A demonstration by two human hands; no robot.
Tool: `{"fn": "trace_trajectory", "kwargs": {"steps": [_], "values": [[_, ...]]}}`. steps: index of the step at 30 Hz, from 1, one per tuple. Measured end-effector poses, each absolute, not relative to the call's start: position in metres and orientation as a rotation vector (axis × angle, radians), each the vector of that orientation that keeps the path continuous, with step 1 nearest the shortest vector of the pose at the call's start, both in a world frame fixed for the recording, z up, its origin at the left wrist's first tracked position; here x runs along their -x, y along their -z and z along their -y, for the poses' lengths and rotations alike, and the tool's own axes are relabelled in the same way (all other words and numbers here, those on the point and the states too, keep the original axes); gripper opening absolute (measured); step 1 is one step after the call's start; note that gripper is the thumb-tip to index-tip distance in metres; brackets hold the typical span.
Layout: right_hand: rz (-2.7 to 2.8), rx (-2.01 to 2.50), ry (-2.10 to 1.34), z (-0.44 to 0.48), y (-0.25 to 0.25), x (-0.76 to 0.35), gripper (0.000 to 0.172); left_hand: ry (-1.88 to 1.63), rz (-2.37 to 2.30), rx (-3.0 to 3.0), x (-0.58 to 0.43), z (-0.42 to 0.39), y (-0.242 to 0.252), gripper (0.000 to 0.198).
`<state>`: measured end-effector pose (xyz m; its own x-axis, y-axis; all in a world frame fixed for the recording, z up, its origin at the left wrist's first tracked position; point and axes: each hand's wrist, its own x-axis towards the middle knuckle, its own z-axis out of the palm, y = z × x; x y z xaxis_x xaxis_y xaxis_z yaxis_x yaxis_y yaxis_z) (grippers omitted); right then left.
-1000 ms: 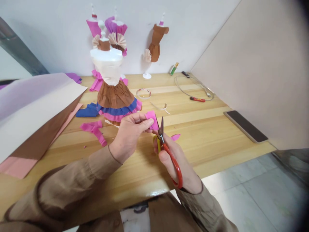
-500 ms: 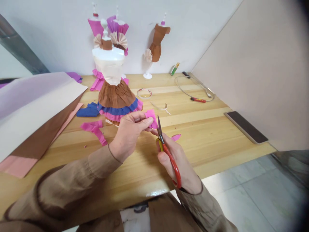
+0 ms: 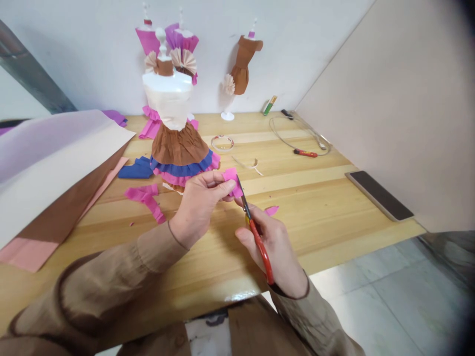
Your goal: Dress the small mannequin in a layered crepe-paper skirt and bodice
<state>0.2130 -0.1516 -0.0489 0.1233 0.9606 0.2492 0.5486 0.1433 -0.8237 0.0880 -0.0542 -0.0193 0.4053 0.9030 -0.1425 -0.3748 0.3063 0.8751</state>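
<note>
A small folded piece of pink crepe paper (image 3: 230, 179) is pinched between the thumb and fingers of my left hand (image 3: 202, 200). Red-handled scissors (image 3: 259, 244) are gripped in my right hand (image 3: 276, 242), their blades pointing up and left at the paper's right edge. Whether the blades have the paper between them I cannot tell. Just behind my left hand stands a white dress form (image 3: 166, 86) in a cream bodice, with a tiered skirt (image 3: 180, 147) of brown, blue and pink. Pink paper scraps (image 3: 146, 198) lie left of my hand, and one pink scrap (image 3: 272, 210) lies beyond my right.
Large paper sheets (image 3: 67, 163) spread over the left side. Blue paper (image 3: 135, 169) lies beside the skirt. A bangle-like ring (image 3: 222, 143), a cable (image 3: 297, 129), a red cutter (image 3: 305, 153) and a phone (image 3: 379, 195) are on the table. Smaller dressed forms (image 3: 243, 64) stand by the wall.
The scissors have shifted left, so the blades now meet the pink paper's right edge and look more closed. My right thumb has moved left; the left hand stays about where it was.
</note>
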Motion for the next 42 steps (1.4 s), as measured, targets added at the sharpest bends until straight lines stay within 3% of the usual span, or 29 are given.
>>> {"fn": "trace_trajectory", "kwargs": {"steps": [5,21,29,42], "values": [[1.512,1.518,-0.551,0.151,0.055,-0.213,0.051,-0.954,-0.726,-0.888,-0.088,0.054,0.021,0.015],[1.594,1.464,-0.697,0.154,0.044,-0.215,0.071,-0.905,-0.721,-0.853,-0.09,0.059,0.018,0.024],[1.592,1.433,-0.686,0.151,0.04,-0.214,0.063,-0.887,-0.733,-0.899,-0.09,0.06,0.022,0.013],[1.552,1.434,-0.714,0.15,0.04,-0.213,0.063,-0.889,-0.772,-0.902,-0.091,0.066,0.022,0.013]]}}
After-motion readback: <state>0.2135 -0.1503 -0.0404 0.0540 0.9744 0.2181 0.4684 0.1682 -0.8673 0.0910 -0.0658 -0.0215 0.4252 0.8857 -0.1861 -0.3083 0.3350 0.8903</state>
